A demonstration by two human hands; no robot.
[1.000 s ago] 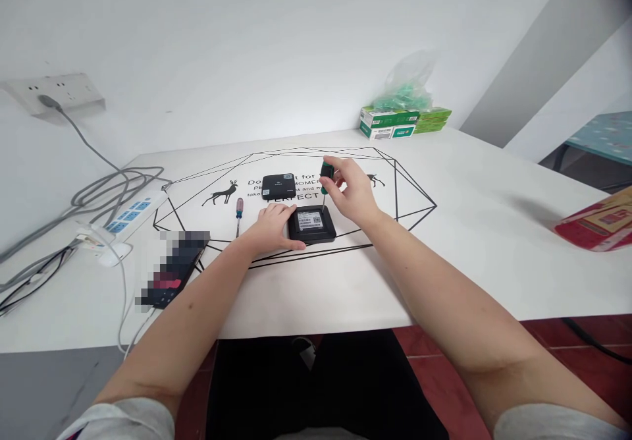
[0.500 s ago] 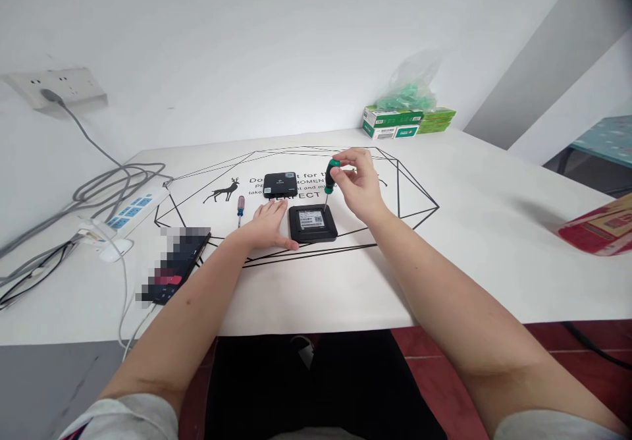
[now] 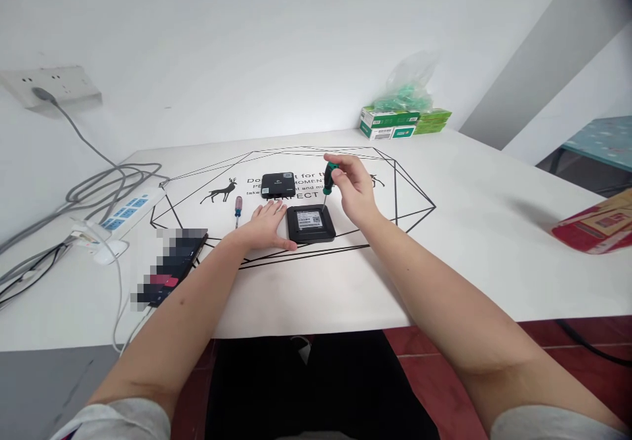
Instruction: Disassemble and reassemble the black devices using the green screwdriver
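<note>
My right hand [image 3: 356,186] is closed around the green and black handle of a screwdriver [image 3: 330,178]. Its thin shaft points down, with the tip at the far right corner of a square black box [image 3: 311,232] that has a white label on its upper face. Against the left side of that box, my left hand [image 3: 268,227] lies flat with fingers spread, the thumb along the near left corner. Just beyond the left fingertips is a second black box [image 3: 278,184], flat on the printed tabletop. A second screwdriver [image 3: 238,206] with a reddish, blue-ended handle lies left of the left hand.
A phone [image 3: 180,255], partly pixelated, lies by my left forearm. Behind it are a power strip [image 3: 129,211] and coiled grey cables [image 3: 133,170]. Green and white cartons [image 3: 390,124] under a plastic bag stand at the wall. A red package [image 3: 595,229] sits far right.
My right fingers have shifted slightly on the screwdriver handle, the index finger now stretching over its top. The whole view has moved a little. My left hand stays beside the box.
</note>
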